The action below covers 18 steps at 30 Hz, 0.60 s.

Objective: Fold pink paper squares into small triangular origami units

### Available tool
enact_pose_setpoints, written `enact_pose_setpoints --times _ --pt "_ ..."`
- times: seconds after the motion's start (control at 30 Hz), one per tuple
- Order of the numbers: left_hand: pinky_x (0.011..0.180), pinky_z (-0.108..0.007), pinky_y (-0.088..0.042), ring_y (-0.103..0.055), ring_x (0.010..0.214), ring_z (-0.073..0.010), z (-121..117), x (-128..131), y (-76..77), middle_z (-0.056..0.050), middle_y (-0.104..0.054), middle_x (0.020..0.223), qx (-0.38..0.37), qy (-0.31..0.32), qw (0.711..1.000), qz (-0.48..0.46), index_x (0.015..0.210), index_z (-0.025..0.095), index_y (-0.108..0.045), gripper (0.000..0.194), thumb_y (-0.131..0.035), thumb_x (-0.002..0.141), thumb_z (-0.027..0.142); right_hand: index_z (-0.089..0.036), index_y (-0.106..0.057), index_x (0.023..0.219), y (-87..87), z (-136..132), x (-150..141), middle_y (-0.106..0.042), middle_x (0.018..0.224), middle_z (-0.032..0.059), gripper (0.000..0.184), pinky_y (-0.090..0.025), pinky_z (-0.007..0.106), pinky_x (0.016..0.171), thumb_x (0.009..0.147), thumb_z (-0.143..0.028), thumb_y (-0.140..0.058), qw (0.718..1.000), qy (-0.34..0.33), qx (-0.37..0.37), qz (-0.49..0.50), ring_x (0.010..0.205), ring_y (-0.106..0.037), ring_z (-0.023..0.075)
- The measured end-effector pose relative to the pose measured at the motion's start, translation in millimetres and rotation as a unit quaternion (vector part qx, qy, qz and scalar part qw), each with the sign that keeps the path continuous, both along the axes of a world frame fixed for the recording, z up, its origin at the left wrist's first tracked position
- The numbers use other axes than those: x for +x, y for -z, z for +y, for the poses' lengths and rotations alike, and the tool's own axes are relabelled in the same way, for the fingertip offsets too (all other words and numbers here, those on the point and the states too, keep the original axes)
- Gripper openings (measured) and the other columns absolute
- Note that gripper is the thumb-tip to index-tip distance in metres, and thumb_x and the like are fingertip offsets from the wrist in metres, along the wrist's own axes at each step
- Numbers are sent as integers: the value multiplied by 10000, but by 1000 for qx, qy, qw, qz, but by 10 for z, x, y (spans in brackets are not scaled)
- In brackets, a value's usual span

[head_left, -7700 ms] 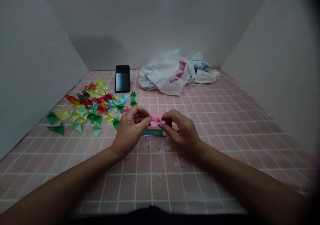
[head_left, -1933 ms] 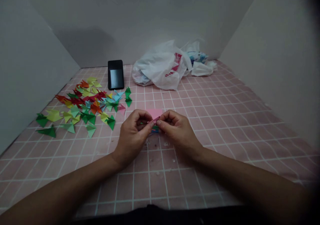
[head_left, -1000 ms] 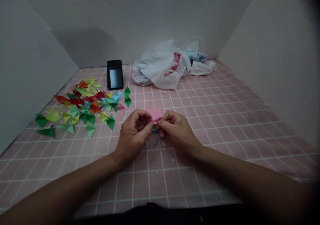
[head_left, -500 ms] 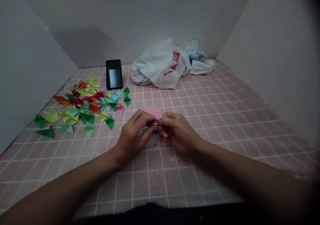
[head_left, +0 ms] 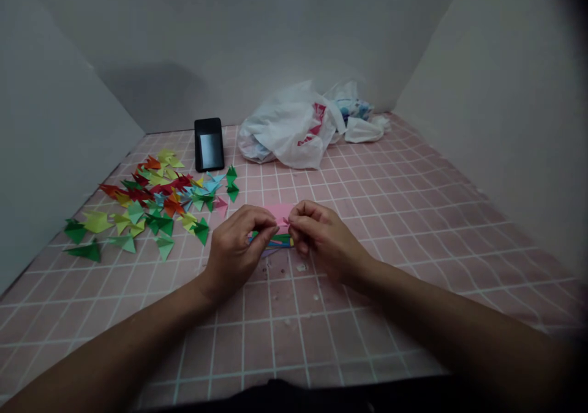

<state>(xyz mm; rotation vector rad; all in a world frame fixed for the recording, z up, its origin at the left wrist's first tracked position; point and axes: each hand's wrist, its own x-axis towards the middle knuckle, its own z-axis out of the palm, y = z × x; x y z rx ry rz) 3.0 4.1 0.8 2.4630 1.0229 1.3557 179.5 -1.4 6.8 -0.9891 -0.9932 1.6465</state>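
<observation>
Between my fingertips is a small folded piece of pink paper (head_left: pixel 283 221). My left hand (head_left: pixel 239 239) pinches its left end between thumb and index finger. On the other end, my right hand (head_left: pixel 322 234) is closed in a pinch, its lower fingers curled in. Just under and behind the fingers lies a flat pink paper sheet (head_left: pixel 278 209), on a stack of coloured paper (head_left: pixel 275 240) with green, blue and yellow edges. My hands partly hide the stack and the folded piece, so the exact shape of the fold is unclear.
Many folded paper birds (head_left: pixel 158 223) in several colours spread over the left side of the pink checked tablecloth (head_left: pixel 395 315). Behind them a black phone-like device (head_left: pixel 209 145) leans back. A white plastic bag (head_left: pixel 289 125) and crumpled packaging (head_left: pixel 362 122) lie by the back wall.
My hands have drawn slightly apart, showing more of the folded pink paper and the stack's coloured edges. The view has tilted up a little.
</observation>
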Motion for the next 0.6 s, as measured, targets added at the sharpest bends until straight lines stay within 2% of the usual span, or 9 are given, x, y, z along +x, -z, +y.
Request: enact_pose_setpoints --times 0.1,0.2,0.43,0.6 --pt "739 -263 -541 -673 832 -145 -16 -6 -16 -33 -697 856 -2 -3 1000 -31 873 170 -621 102 -682 869 88 -191 -583 793 -4 -2 14 -491 549 -82 133 -294 227 443 826 -300 -652 995 -3 79 -57 446 -397 66" --pt "756 -256 -547 -680 848 -141 -23 -2 -25 -33 -703 863 -2 3 999 -38 876 166 -630 111 -687 860 72 -183 -610 797 -5 3 28 -482 581 -75 127 -303 239 470 852 -294 -637 988 -4 130 -85 481 -404 70" --pt "634 -207 -522 -667 760 -115 -48 11 -63 -24 -697 840 -28 8 997 -67 835 159 -641 118 -690 837 51 -185 -609 767 -13 12 43 -513 656 -52 113 -346 257 543 859 -248 -623 976 -2 192 -106 568 -441 85" --pt "594 -194 -506 -649 713 -101 -53 23 -66 -5 -682 809 -91 13 990 -111 798 169 -636 125 -690 828 61 -182 -602 757 -20 18 45 -512 663 -44 126 -358 263 574 867 -244 -610 971 -8 206 -118 606 -452 95"
